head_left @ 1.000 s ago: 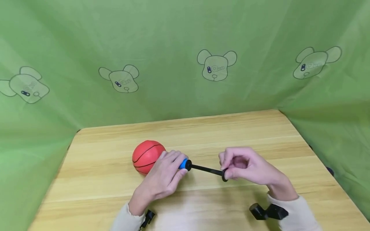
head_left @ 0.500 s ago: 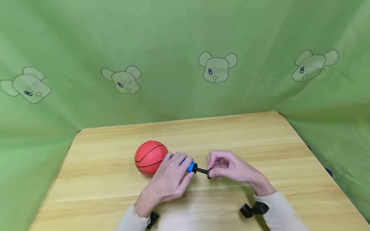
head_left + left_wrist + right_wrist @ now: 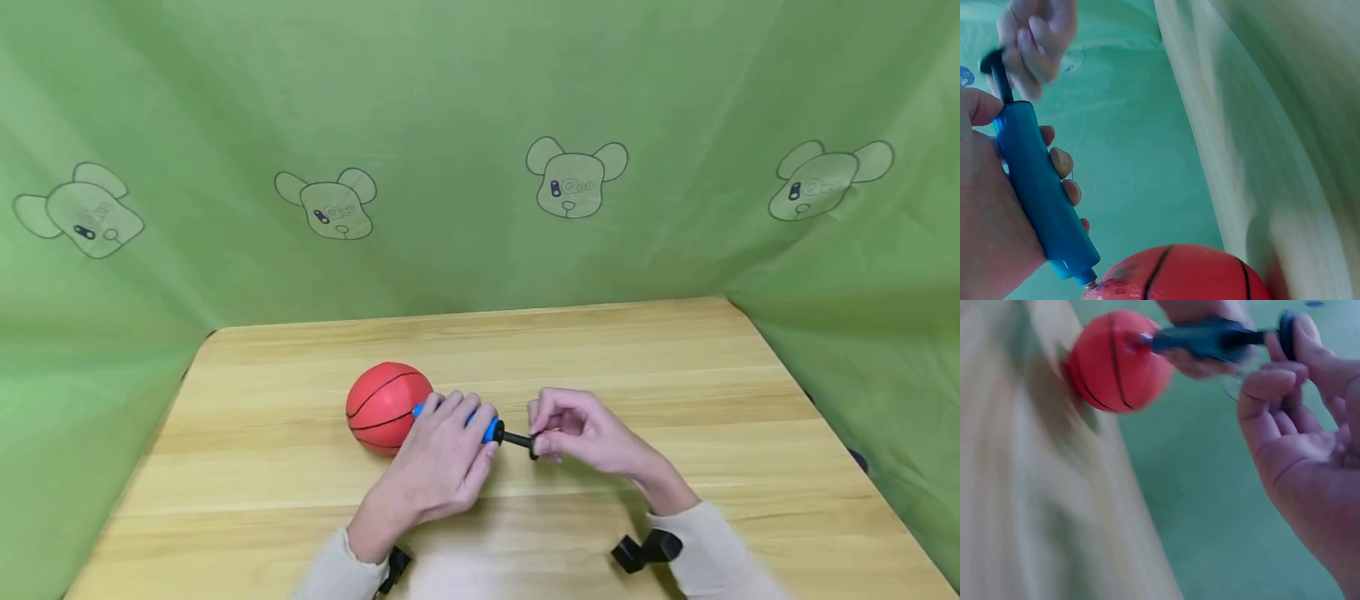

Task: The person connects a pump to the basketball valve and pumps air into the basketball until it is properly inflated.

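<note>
A small red basketball (image 3: 382, 408) with black lines sits on the table. My left hand (image 3: 442, 458) grips the blue barrel of a hand pump (image 3: 1047, 187), fingers wrapped round it. The pump's nozzle end meets the ball's surface, as both wrist views show. From the barrel's other end a black plunger rod (image 3: 516, 438) sticks out part way. My right hand (image 3: 585, 433) pinches the round black handle (image 3: 1287, 335) at the rod's end between thumb and fingers. In the head view most of the barrel is hidden under my left hand.
The wooden table (image 3: 600, 350) reaches out on all sides of the hands. Green cloth (image 3: 450, 100) with printed bear heads hangs behind and beside it. Black camera mounts (image 3: 647, 550) sit at both wrists.
My right hand has moved left with the handle, so the plunger rod has slid mostly into the barrel. The left hand keeps its grip, and the ball stays nearly in place.
</note>
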Tool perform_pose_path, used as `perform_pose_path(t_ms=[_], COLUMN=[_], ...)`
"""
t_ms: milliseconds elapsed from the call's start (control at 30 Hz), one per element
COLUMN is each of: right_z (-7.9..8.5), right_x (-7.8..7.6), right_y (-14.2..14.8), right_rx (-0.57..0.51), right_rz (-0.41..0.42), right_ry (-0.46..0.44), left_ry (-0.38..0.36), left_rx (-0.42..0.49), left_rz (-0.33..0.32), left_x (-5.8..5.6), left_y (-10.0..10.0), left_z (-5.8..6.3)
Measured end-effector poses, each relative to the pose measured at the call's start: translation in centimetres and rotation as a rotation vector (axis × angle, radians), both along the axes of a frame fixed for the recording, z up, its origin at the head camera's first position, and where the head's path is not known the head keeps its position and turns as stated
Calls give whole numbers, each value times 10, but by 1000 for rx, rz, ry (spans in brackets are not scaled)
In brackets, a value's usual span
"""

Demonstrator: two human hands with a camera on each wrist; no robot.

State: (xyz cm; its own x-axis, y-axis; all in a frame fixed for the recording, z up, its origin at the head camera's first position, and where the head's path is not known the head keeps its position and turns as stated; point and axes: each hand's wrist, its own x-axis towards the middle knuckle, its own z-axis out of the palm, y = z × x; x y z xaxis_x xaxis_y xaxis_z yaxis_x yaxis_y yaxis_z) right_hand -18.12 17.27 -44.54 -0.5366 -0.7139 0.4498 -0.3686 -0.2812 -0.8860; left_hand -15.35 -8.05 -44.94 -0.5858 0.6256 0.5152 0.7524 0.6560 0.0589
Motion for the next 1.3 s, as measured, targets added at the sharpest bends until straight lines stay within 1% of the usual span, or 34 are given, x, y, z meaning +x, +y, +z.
perform_pose_path(t_ms=[100, 167, 233, 300, 400, 467, 567, 667, 733, 800, 867, 933, 967, 1033, 1100, 1200, 1267, 1300], right_z=[-2, 3, 11, 21, 40, 46, 46, 32, 22, 14, 12, 16, 20, 29, 38, 48, 51, 51], right_x=[1, 3, 6, 10, 13, 15, 14, 12, 9, 7, 5, 6, 7, 9, 12, 15, 16, 17], right_y=[-9, -9, -2, 10, 29, 36, 31, 15, 5, 1, 0, 3, 6, 14, 25, 38, 42, 42], right_rx=[29, 58, 65, 24, -50, -79, -42, 39, 93, 151, 194, 219, 225, 192, 114, -7, -44, -49], right_rz=[-48, -63, -52, -3, 94, 126, 76, -31, -78, -127, -151, -148, -140, -92, -12, 105, 138, 136], right_ry=[-22, -39, -18, 27, 96, 117, 139, 140, 100, 59, 39, 40, 45, 83, 120, 140, 131, 126], left_ry=[-15, -31, -51, -66, -67, -65, -61, -51, -39, -36, -39, -55, -64, -78, -87, -99, -104, -104], left_rx=[10, 22, 41, 54, 81, 82, 71, 56, 46, 37, 33, 35, 37, 50, 65, 74, 68, 65], left_rz=[-16, -32, -43, -52, -33, -18, -18, -32, -38, -37, -36, -47, -50, -47, -34, -23, -21, -22], left_x=[2, 2, 1, 0, -2, -3, -2, 2, 3, 5, 3, 3, 3, 1, 0, -1, -2, -2], left_y=[3, 3, 3, 1, -4, -5, -3, 4, 8, 10, 10, 9, 9, 6, 2, -3, -5, -6], left_z=[0, 0, 0, 2, 5, 6, 6, 4, 1, -2, -3, -3, -3, -2, 0, 3, 5, 6])
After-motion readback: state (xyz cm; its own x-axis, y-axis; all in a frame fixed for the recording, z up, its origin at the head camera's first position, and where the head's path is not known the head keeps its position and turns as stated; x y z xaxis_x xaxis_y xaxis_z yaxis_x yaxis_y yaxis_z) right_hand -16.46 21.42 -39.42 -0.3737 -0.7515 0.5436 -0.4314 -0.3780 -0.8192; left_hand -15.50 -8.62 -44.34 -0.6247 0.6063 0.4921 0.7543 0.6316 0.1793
